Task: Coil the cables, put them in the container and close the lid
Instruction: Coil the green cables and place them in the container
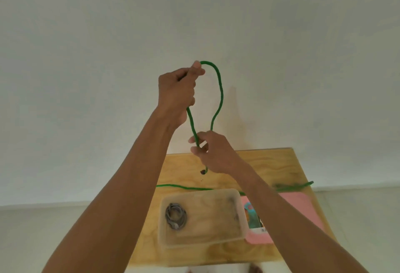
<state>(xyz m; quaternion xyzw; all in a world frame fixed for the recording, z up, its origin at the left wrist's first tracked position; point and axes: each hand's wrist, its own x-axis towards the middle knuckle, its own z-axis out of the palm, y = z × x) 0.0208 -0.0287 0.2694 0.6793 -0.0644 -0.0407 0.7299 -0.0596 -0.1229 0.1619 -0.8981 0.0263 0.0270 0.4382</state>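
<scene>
A green cable point(220, 90) forms a tall loop in the air above the table. My left hand point(178, 92) is raised and shut on the top of the loop. Lower down, my right hand point(213, 153) is shut on the cable where the loop's two strands meet; a short dark-tipped end hangs below it. The rest of the green cable trails across the wooden table point(270, 164). A clear plastic container point(236, 218) stands open on the table with a coiled grey cable point(175, 215) inside at its left. A pink lid point(303, 205) lies to its right.
The small table stands against a plain white wall, with pale floor on both sides. A colourful picture shows on the pink lid's near left part. My forearms cross over the container's left and right edges.
</scene>
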